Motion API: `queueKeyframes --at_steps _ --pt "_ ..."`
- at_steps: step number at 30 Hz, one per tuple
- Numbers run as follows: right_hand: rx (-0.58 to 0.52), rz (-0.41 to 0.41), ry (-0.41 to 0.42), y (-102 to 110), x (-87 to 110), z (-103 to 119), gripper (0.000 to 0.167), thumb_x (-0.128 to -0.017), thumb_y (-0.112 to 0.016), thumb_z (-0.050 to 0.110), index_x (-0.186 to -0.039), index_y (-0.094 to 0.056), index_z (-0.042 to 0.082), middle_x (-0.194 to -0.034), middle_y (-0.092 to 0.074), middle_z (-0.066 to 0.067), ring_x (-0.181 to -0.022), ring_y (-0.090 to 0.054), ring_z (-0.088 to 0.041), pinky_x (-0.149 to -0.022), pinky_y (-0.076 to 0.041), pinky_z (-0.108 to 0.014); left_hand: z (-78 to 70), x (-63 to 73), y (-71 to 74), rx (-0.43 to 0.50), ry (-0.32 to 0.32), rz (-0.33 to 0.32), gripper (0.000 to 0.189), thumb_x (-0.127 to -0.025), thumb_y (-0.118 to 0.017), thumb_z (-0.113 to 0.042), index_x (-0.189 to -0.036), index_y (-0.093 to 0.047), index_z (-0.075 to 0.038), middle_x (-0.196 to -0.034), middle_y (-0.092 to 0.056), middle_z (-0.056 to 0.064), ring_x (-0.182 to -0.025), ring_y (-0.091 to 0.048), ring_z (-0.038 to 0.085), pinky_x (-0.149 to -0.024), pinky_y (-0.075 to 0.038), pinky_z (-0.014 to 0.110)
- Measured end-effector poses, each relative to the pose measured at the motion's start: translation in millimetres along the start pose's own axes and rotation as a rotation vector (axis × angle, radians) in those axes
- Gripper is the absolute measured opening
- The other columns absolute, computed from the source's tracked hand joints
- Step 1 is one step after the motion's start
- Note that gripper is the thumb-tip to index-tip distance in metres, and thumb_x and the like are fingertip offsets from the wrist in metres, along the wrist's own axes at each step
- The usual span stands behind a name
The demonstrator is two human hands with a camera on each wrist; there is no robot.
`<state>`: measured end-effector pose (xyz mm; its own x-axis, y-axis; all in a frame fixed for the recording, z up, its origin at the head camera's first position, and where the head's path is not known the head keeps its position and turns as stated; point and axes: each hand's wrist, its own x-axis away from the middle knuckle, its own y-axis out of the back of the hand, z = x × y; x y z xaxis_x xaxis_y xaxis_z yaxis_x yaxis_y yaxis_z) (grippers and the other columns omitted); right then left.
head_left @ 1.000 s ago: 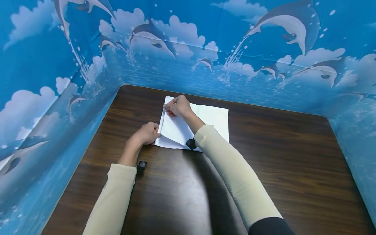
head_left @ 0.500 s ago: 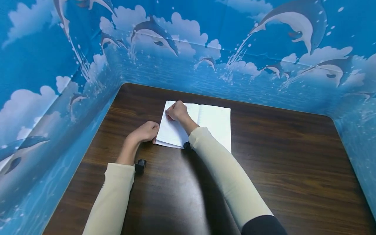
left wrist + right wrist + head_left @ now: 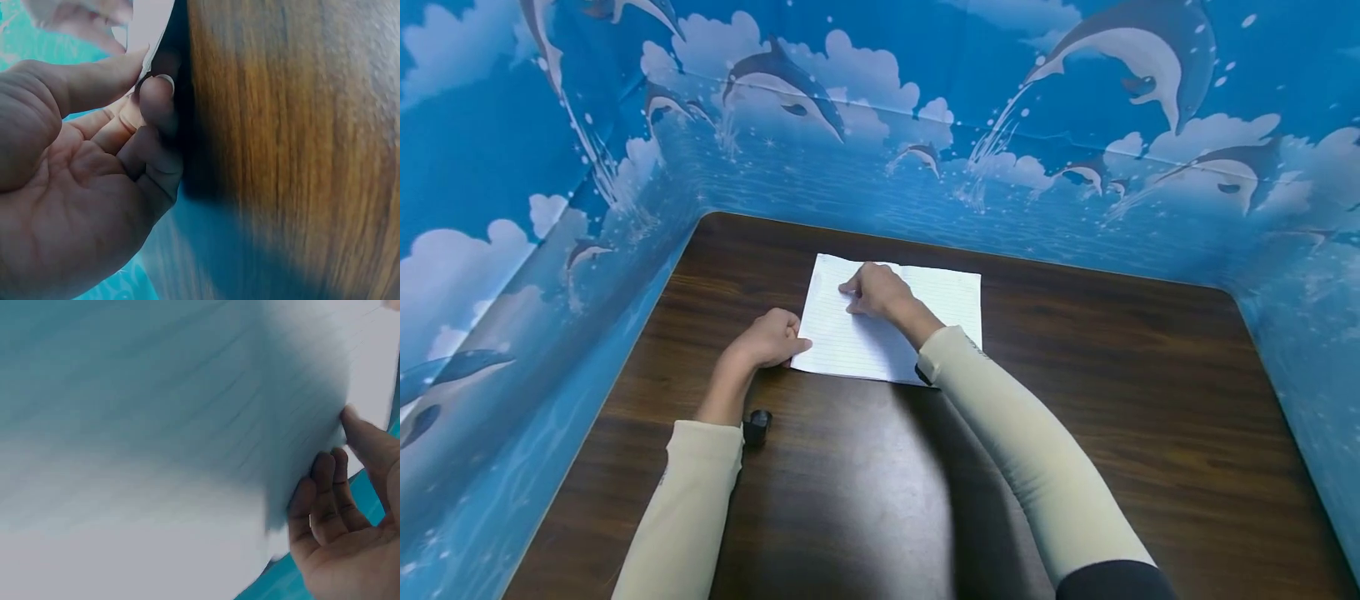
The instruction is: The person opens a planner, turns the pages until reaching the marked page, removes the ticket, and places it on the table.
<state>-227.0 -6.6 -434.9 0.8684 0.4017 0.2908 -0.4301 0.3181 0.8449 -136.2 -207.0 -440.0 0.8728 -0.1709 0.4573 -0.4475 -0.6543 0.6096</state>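
A second ago the right hand (image 3: 883, 292) was at the left edge of a raised page; now its fingers are further in, towards the fold, and that page lies flat. Its thumb stands apart from its half-bent fingers; I cannot tell whether they have hold of a sheet. The open ruled notebook (image 3: 946, 293) lies beneath them. The left hand (image 3: 767, 337) pinches the notebook's near left corner between thumb and bent forefinger. The wooden surface (image 3: 1112, 417) stretches rightward from the right fingers; beyond them its far edge meets a dolphin-printed backdrop (image 3: 820, 183).
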Motion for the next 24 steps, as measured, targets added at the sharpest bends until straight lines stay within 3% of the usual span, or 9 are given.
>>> queueKeyframes --at_steps 4,7,12,16,20,24 --pt "0.142 0.019 -0.038 13.7 9.8 -30.5 0.032 -0.097 -0.082 0.031 -0.127 -0.08 0.02 -0.147 -0.069 0.001 -0.086 -0.056 -0.017 -0.075 -0.048 -0.033 -0.3 -1.7 -4.0 -0.009 0.02 -0.012 0.031 -0.107 -0.064 -0.014 -0.08 -0.053 -0.006 -0.063 -0.056 0.002 -0.059 -0.052 0.015 -0.06 -0.04 0.03" --pt "0.211 0.011 -0.057 25.2 21.0 -58.7 0.034 -0.098 -0.081 0.035 -0.127 -0.08 0.016 -0.142 -0.073 -0.002 -0.085 -0.055 -0.018 -0.074 -0.048 -0.035 -0.5 -3.5 -6.3 -0.016 0.021 -0.01 0.031 -0.107 -0.064 -0.014 -0.08 -0.052 -0.006 -0.065 -0.054 0.002 -0.06 -0.051 0.015 -0.061 -0.04 0.03" --pt "0.183 0.004 -0.133 40.8 48.6 -110.6 0.059 -0.098 -0.08 0.036 -0.15 -0.063 0.013 -0.119 -0.075 -0.012 -0.089 -0.059 -0.021 -0.077 -0.049 -0.038 -1.2 -4.2 -6.3 -0.017 0.027 0.014 0.031 -0.108 -0.063 -0.016 -0.082 -0.05 -0.007 -0.067 -0.05 0.002 -0.062 -0.05 0.016 -0.062 -0.04 0.031" --pt "0.131 -0.029 -0.166 47.1 68.7 -145.2 0.068 -0.098 -0.081 0.038 -0.155 -0.057 0.01 -0.125 -0.075 -0.016 -0.093 -0.064 -0.024 -0.072 -0.049 -0.036 1.3 -0.4 -1.9 -0.002 0.024 0.019 0.03 -0.108 -0.063 -0.016 -0.082 -0.049 -0.006 -0.066 -0.047 0.002 -0.063 -0.049 0.017 -0.063 -0.04 0.031" --pt "0.077 -0.049 -0.163 51.2 82.2 -163.7 0.071 -0.098 -0.081 0.037 -0.158 -0.052 0.012 -0.129 -0.071 -0.021 -0.087 -0.062 -0.025 -0.064 -0.046 -0.034 5.3 0.2 2.7 0.014 -0.007 0.03 0.034 -0.108 -0.063 -0.015 -0.08 -0.045 -0.007 -0.065 -0.046 0.001 -0.062 -0.047 0.017 -0.063 -0.039 0.032" --pt "0.038 -0.045 -0.169 53.3 89.1 -170.4 0.073 -0.099 -0.08 0.035 -0.162 -0.046 0.017 -0.126 -0.068 -0.021 -0.086 -0.059 -0.026 -0.065 -0.044 -0.034 5.2 -1.5 0.5 0.026 -0.025 0.04 0.035 -0.108 -0.062 -0.015 -0.08 -0.043 -0.008 -0.065 -0.042 0.0 -0.061 -0.044 0.016 -0.063 -0.038 0.032"
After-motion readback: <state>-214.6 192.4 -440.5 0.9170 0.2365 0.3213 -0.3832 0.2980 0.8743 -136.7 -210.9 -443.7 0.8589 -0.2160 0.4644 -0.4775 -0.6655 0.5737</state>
